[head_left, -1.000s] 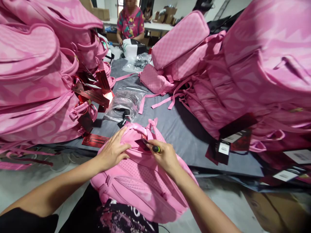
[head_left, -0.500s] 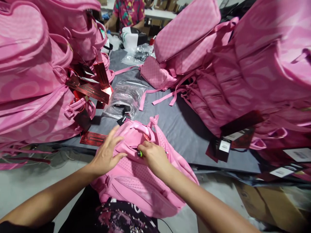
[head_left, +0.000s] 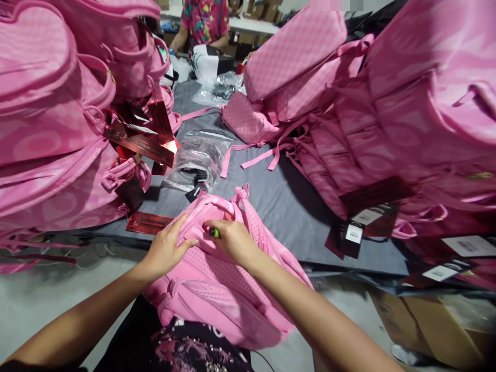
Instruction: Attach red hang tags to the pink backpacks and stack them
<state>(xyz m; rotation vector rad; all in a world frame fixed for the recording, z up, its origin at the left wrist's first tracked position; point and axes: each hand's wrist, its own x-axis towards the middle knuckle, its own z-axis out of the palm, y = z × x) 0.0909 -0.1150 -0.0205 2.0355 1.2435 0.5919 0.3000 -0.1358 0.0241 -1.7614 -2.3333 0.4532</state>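
Moderate, cool light, seemingly from above, leaves a deep shadow on the grey cloth-covered desk (head_left: 287,227) by its right-hand pile. Glare flecks the crumpled clear plastic packet (head_left: 201,155) toward the far left. Wide-angle stretching and softness mark the outer edges; the lower right corner darkens; mosaic blocks cover a top patch.

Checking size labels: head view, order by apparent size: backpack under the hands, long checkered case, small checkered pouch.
1. Backpack, clearly largest
2. Long checkered case
3. Small checkered pouch
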